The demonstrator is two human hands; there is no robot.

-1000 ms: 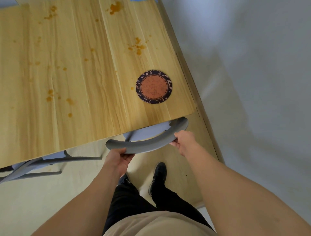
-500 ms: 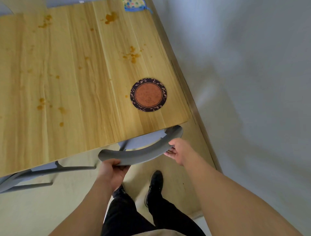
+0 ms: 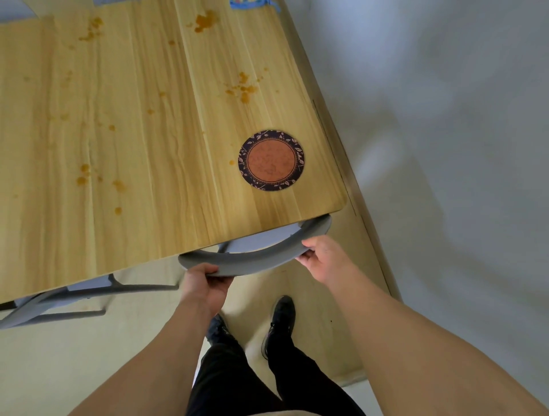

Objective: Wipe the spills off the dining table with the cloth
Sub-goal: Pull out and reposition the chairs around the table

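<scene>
The light wooden dining table [image 3: 142, 208] carries several orange-brown spills, among them a cluster [image 3: 242, 87] right of centre, a blot [image 3: 205, 20] near the far edge and drops [image 3: 84, 175] at the left. A patterned cloth [image 3: 251, 3] shows only as a strip at the table's far edge. My left hand [image 3: 205, 285] grips the left end of a grey chair backrest [image 3: 255, 256] tucked under the table's near corner. My right hand [image 3: 323, 256] grips the backrest's right part.
A round coaster [image 3: 271, 160] with a dark leafy border and a rust-coloured centre lies near the table's right corner. A second grey chair [image 3: 59, 300] stands under the table at the left. A white wall [image 3: 445, 148] runs close along the right side. My feet [image 3: 279, 322] are on the beige floor.
The view has shifted slightly over the table. Both hands stay on the chair backrest, and the chair sits about where it was relative to the table corner.
</scene>
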